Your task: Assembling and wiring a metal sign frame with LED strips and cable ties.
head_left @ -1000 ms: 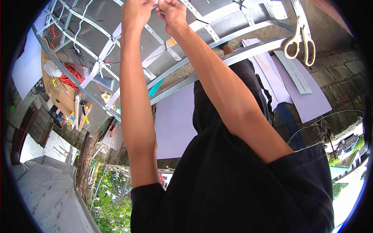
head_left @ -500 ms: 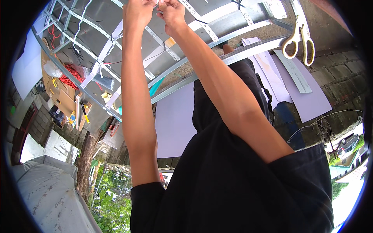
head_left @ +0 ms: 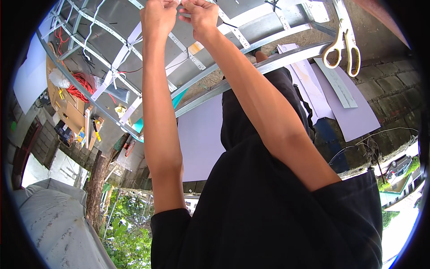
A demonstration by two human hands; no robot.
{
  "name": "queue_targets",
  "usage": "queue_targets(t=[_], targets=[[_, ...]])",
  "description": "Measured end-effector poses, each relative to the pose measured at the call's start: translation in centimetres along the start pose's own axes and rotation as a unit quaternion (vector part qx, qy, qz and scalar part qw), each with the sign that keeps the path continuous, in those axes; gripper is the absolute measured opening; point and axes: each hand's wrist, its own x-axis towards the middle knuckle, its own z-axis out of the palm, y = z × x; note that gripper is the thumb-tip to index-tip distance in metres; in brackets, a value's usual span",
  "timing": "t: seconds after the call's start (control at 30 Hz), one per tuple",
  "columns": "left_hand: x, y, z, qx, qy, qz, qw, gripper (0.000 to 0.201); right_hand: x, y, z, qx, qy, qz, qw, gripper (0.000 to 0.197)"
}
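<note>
My left hand [head_left: 159,17] and my right hand [head_left: 200,17] meet at the upper edge, above a metal frame [head_left: 286,56] fitted with white LED strips [head_left: 181,44]. The left fingers are curled in a pinch, their tips partly cut off by the edge of view. My right thumb and forefinger are pinched close beside them, with the other fingers bent. Something small and whitish shows between the fingertips, too little of it to name. A thin dark wire [head_left: 134,71] runs across the frame under my left forearm. Scissors with pale handles [head_left: 342,49] hang or rest at the frame's right end.
Left of the frame are a coil of red wire [head_left: 81,87], a clear plastic bag [head_left: 117,92] and a yellow cutter [head_left: 96,127]. White panels [head_left: 201,139] lie below the frame and another panel [head_left: 354,107] to the right. A tree trunk [head_left: 96,193] stands lower left.
My right hand has shifted slightly right, away from the left, and its fingers have parted a little. The left hand stays almost in place.
</note>
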Motion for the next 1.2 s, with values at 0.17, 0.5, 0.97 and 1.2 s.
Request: queue_targets(t=[0.17, 0.5, 0.97, 1.2], targets=[[-1.4, 0.7, 0.1, -0.029, 0.016, -0.055, 0.998, 0.005, -0.8, -1.7, 1.1, 0.015, 0.004, 0.041, 0.999, 0.006], [-2.2, 0.8, 0.5, 0.007, 0.017, -0.027, 0.999, 0.008, -0.3, -3.1, 1.3, -0.023, 0.043, 0.117, 0.992, 0.014], [-2.7, 1.8, 0.1, 0.063, -0.01, 0.065, 0.996, 0.009, -0.4, -4.4, 0.5, -0.195, -0.01, -0.018, 0.981, 0.015], [-1.5, 0.0, 0.6, -0.036, -0.008, 0.007, 0.999, 0.02, -2.0, -6.5, 1.3, -0.378, 0.022, -0.096, 0.92, 0.019]])
